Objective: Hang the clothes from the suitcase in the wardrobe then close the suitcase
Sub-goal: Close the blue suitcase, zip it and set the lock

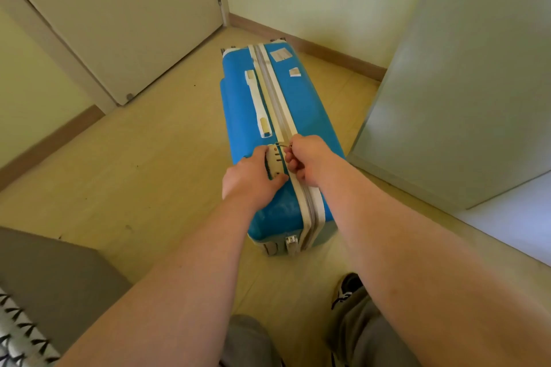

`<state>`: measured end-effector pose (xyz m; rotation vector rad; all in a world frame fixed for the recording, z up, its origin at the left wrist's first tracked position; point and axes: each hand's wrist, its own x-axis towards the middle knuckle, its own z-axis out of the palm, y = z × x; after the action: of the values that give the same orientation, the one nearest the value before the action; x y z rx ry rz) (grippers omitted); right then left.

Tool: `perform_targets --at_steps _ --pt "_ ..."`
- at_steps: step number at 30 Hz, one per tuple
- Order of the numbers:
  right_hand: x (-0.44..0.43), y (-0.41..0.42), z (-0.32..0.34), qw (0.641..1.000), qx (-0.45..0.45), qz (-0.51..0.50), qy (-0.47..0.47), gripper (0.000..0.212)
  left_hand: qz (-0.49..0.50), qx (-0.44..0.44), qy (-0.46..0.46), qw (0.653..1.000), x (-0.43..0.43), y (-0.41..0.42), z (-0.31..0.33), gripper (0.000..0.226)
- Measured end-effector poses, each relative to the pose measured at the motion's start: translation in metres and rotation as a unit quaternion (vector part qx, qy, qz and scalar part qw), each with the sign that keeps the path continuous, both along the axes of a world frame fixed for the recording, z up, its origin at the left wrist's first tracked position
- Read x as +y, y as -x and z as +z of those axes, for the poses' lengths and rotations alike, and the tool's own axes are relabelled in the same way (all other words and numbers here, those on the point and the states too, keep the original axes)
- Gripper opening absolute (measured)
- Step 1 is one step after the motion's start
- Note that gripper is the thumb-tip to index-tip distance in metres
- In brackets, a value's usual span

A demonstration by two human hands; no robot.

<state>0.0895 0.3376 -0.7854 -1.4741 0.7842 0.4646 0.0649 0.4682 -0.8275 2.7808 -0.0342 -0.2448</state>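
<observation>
This looks like a bedroom in a home: pale wood-look floor (164,158), brown skirting board (337,52) along plain light walls, and a hinged cream door (119,24). A tall pale wardrobe panel (462,68) stands on the right, a grey bed base (53,271) with patterned bedding (18,334) at lower left, and a blue suitcase (247,104) on the floor.

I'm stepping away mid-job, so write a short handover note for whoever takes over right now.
Left hand: holds the lock on the blue suitcase.
Right hand: pinches the zip pull beside the lock.
Suitcase: on its edge on the floor, halves together; no clothes in view.
Done: zip looks run along the top edge.
Left: probably seat the pull in the lock, then let go.
</observation>
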Motion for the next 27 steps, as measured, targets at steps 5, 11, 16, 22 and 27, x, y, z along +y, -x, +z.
perform_targets --at_steps 5,11,16,22,27 --pt "-0.020 0.002 0.004 0.978 -0.035 0.142 0.147 0.061 0.013 -0.002 -0.012 1.000 0.006 -0.003 0.001 0.078" --pt "-0.030 0.004 -0.014 0.918 -0.175 0.186 0.304 0.027 0.038 0.024 0.061 0.997 0.004 0.001 -0.006 0.104" --pt "-0.040 0.017 -0.033 0.909 -0.187 0.165 0.334 0.050 0.058 0.021 0.093 0.994 -0.003 0.001 -0.015 0.103" --pt "-0.035 0.031 -0.051 0.862 -0.245 0.181 0.405 0.033 0.093 0.040 0.191 0.976 -0.014 -0.002 -0.016 0.089" --pt "-0.036 0.016 -0.045 0.853 -0.211 0.217 0.425 0.020 0.096 0.050 0.192 0.975 -0.015 -0.010 -0.016 0.084"
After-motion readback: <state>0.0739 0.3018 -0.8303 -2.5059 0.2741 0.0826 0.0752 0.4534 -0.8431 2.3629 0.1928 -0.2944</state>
